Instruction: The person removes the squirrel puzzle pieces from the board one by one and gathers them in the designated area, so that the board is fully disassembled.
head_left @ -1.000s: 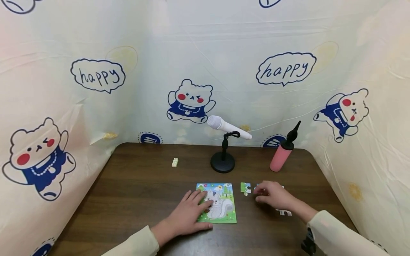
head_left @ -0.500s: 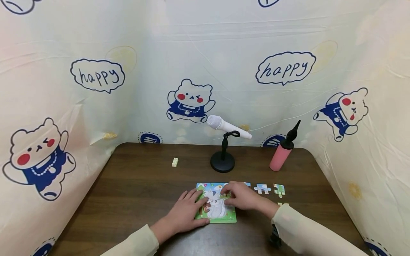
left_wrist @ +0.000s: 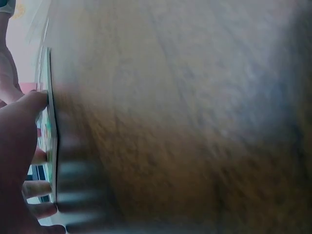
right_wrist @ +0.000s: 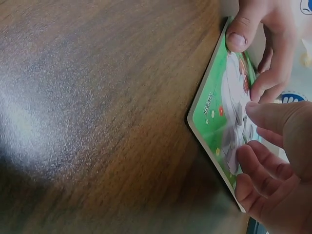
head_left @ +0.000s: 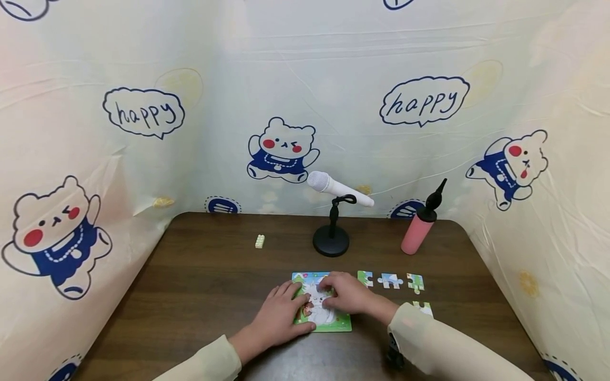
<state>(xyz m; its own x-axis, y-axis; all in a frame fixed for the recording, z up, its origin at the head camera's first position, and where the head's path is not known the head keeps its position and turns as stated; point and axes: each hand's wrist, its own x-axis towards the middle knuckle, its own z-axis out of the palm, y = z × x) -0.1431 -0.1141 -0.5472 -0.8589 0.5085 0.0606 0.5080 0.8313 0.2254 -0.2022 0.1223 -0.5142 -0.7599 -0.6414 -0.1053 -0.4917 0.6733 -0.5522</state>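
A square jigsaw board (head_left: pixel 333 324) with a white squirrel on a green and blue scene lies flat on the table. Spread over its left side, my left hand (head_left: pixel 278 317) holds it down, with the thumb (right_wrist: pixel 239 36) near its front edge. My right hand (head_left: pixel 350 293) is over the board's upper right part, thumb and fingers bent down to the picture. Between these fingertips a pale puzzle piece (right_wrist: pixel 241 116) shows in the right wrist view, partly hidden by the fingers. In the left wrist view the left fingers (left_wrist: pixel 36 189) lie along the board's edge.
Right of the board lie loose puzzle pieces (head_left: pixel 391 280), one partly behind the right sleeve (head_left: pixel 414 323). A white microphone (head_left: pixel 340 189) on a black stand (head_left: pixel 331 241), a pink hand pump (head_left: pixel 417 235) and a small cream toy brick (head_left: pixel 259 241) stand farther back on the brown table (head_left: pixel 200 280).
My right hand has come left from the loose pieces onto the board, then shifted slightly farther left. My left hand stays on the board's left side.
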